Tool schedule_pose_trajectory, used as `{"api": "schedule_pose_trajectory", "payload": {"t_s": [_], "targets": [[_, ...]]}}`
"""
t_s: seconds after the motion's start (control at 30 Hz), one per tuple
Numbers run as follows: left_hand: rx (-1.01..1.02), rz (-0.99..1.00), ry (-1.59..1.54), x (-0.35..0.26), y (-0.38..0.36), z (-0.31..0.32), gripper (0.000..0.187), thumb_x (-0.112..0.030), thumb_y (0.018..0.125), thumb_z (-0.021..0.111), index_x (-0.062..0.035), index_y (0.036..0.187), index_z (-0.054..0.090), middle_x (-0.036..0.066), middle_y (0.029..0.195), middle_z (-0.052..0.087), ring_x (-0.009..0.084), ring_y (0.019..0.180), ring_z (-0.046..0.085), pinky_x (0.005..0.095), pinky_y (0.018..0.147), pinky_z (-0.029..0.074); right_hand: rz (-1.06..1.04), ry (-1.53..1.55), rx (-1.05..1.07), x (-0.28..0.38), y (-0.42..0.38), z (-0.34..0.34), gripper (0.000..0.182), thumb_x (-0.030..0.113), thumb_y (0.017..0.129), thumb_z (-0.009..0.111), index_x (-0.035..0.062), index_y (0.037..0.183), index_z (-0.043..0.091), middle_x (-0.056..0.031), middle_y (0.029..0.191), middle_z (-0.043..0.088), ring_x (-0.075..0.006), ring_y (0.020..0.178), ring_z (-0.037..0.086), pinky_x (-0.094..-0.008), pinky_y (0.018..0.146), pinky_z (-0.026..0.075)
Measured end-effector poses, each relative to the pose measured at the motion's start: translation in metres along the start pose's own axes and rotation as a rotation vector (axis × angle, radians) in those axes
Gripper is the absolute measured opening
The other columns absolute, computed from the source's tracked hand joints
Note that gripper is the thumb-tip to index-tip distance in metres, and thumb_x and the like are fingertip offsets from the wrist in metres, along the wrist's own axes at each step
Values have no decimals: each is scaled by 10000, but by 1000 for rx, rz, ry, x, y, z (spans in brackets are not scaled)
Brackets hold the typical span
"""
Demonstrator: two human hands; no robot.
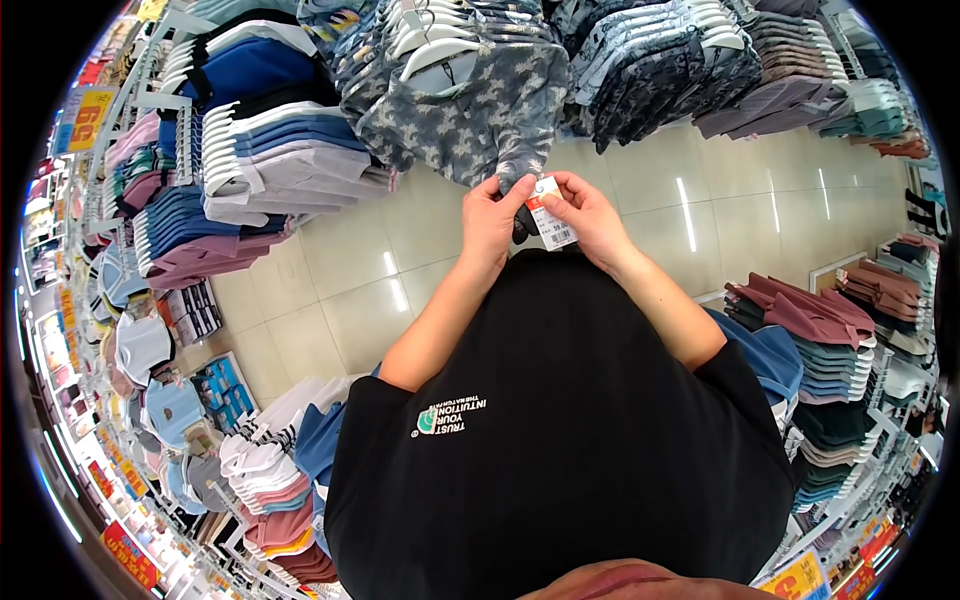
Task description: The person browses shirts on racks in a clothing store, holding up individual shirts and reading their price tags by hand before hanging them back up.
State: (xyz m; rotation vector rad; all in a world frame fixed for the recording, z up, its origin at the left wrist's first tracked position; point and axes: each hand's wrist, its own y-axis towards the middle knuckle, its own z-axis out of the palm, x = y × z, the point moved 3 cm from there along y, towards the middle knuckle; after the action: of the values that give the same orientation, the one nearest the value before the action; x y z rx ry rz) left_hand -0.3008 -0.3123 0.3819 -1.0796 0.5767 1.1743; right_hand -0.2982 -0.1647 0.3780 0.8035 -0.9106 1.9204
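Note:
A grey camouflage-patterned shirt (470, 115) hangs on a white hanger (437, 52) at the front of a rack. My left hand (490, 222) is closed in a pinch on the shirt's lower edge or sleeve end, beside the left side of the tag. Between finger and thumb, my right hand (592, 222) grips a white price tag (556, 232) with an orange-red band, printed text and a barcode. A small dark piece below my left thumb is partly hidden, and I cannot make out what it is.
Dark patterned shirts (665, 75) hang right of the held one. Blue and grey garments (290, 150) hang on the left rack. Racks with maroon shirts (805, 310) stand at right, close to my body. Glossy floor tiles (330, 290) run between the racks.

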Motion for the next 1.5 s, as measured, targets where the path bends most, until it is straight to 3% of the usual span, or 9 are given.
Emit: {"api": "schedule_pose_trajectory", "payload": {"t_s": [0.17, 0.63, 0.9, 1.27, 1.5], "targets": [[4, 2, -6, 3, -1, 0, 221, -161, 877, 721, 8, 1010, 670, 46, 903, 680, 91, 777, 620, 237, 712, 495, 16, -82, -4, -1, -1, -1, 336, 123, 930, 640, 6, 1219, 515, -48, 1061, 639, -93, 959, 607, -243, 834, 488], [-2, -22, 6, 4, -3, -1, 231, -161, 879, 718, 17, 1015, 665, 55, 915, 685, 96, 795, 625, 244, 727, 501, 73, 108, -39, -8, 2, -5, 238, 204, 1009, 510, 19, 1146, 571, -20, 952, 651, -69, 838, 627, -215, 731, 505], [-14, -11, 14, 9, 1, -7, 240, -217, 931, 659, 4, 1023, 667, 26, 920, 678, 70, 786, 601, 216, 710, 474, 112, 149, -85, -15, 5, -13, 224, 177, 1013, 489, 16, 1156, 550, -40, 996, 638, -87, 881, 622, -233, 780, 516], [-14, 13, -30, 11, 0, -8, 209, -175, 940, 646, 19, 1015, 670, 14, 913, 674, 52, 783, 583, 204, 707, 465, 76, 110, -58, -14, 4, -11, 216, 198, 1010, 505, 22, 1116, 574, -28, 980, 650, -86, 859, 625, -225, 782, 507], [-86, 66, -19, 11, 3, -11, 190, -192, 955, 626, -3, 959, 647, 8, 871, 654, 51, 761, 569, 203, 680, 458, 109, 19, -77, -12, 3, -7, 328, 210, 1014, 499, -7, 1252, 561, -42, 1058, 659, -88, 927, 616, -240, 805, 494]]}}
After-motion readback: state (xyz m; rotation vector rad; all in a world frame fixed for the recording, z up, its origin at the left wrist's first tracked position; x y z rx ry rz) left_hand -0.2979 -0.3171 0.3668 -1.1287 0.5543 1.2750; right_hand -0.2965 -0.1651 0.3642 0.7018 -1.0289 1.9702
